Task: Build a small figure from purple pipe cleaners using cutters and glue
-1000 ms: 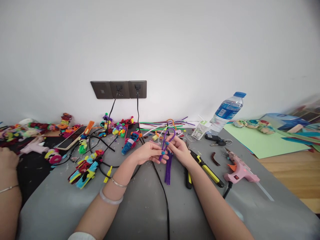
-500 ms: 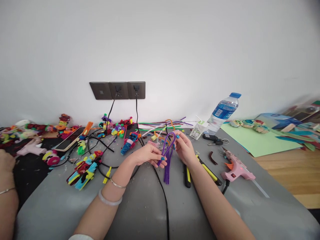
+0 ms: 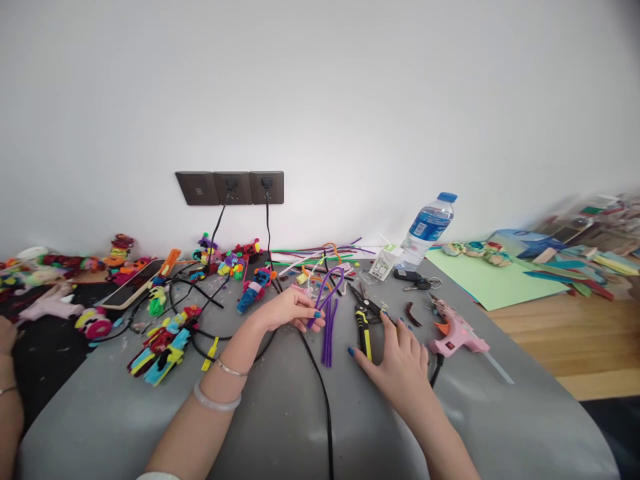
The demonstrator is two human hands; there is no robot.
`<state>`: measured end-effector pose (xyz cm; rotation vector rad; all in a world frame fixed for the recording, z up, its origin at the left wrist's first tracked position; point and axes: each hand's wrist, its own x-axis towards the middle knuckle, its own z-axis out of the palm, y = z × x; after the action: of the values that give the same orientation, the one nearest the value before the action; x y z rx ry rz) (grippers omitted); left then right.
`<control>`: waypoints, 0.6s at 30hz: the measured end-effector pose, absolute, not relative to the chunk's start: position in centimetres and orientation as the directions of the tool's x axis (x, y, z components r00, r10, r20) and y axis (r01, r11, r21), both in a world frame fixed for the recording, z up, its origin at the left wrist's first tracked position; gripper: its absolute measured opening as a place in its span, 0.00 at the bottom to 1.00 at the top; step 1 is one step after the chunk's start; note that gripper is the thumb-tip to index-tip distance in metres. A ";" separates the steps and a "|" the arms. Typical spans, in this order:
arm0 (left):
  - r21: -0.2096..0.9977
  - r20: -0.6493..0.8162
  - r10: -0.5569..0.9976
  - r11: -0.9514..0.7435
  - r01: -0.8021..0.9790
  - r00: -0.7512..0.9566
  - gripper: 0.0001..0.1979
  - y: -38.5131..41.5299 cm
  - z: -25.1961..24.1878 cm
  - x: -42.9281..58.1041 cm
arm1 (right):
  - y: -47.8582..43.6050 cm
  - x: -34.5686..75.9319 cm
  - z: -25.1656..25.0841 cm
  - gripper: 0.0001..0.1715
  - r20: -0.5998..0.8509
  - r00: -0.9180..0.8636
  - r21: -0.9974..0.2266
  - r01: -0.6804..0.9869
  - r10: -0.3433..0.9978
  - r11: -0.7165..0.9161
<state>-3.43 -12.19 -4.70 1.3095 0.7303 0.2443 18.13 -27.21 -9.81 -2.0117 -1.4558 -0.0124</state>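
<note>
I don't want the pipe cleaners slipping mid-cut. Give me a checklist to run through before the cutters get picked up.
1. Left hand pinches the folded purple pipe cleaners: ok.
2. Loop end is raised, free ends rest on the grey table: ok.
3. Right hand lies over the handles of the yellow-and-black cutters, not closed round them: not ok.
4. Cutter blades point away from the person: ok.
5. Black cable runs close beside the pipe cleaner ends: not ok.
6. Pink glue gun lies just right of the right hand; whether it touches: cannot tell.
</note>
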 end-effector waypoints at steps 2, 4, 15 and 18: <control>0.939 -0.339 0.554 0.254 0.234 0.760 0.24 -12.1 -4.8 -3.5 | -27.3 18.3 -10.1 0.41 0.358 0.365 -0.479 0.862 0.859 -0.166; 0.939 -0.337 0.546 0.247 0.238 0.767 0.24 -11.9 -5.0 -3.7 | -27.0 19.0 -9.5 0.41 0.325 0.339 -0.428 0.885 0.883 -0.183; 0.927 -0.373 0.476 0.236 0.293 0.796 0.22 -11.6 -5.2 -4.0 | -27.7 24.6 -3.8 0.28 0.213 0.370 -0.609 0.774 0.904 -0.174; 0.924 -0.382 0.472 0.224 0.310 0.795 0.22 -11.7 -5.0 -3.9 | -29.2 25.3 -2.3 0.32 0.055 0.345 -0.885 0.451 0.937 -0.114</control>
<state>-3.91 -11.71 -5.01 1.3728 0.6980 0.1250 25.29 -29.22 -2.35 -1.7228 -1.2442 0.6885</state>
